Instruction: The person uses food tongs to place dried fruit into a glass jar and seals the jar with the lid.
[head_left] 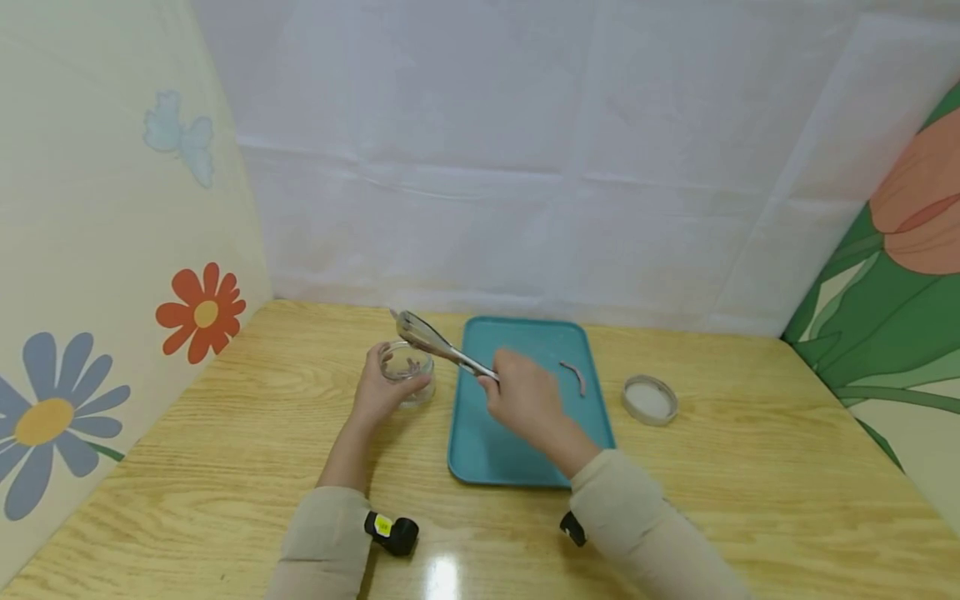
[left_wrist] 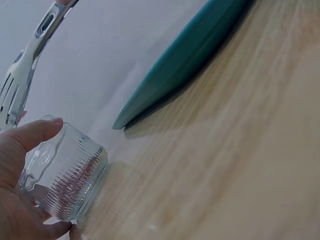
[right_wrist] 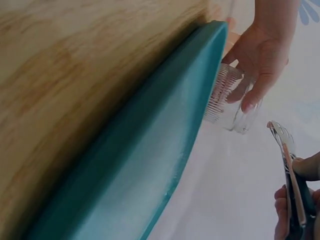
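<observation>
My left hand (head_left: 378, 390) grips a clear ribbed glass jar (left_wrist: 75, 175), thumb and fingers spread around its sides. Thin pinkish-brown strips (head_left: 411, 367) lie inside the jar. With my right hand (head_left: 525, 396) I hold metal tongs (head_left: 429, 337), pointing left so that their slotted heads hang above the jar's mouth. A small pinkish piece (right_wrist: 270, 124) shows at the tips of the tongs. Under my right hand lies a teal tray (head_left: 480, 446), and one thin curved pinkish strip (head_left: 576, 377) rests on its right part.
A round lid (head_left: 649, 400) lies on the wooden table (head_left: 750, 467) to the right of the tray. White cloth (head_left: 525, 167) hangs behind the table, with flower-patterned panels (head_left: 112, 250) at both sides. Black wrist cameras (head_left: 393, 533) are strapped by both sleeves.
</observation>
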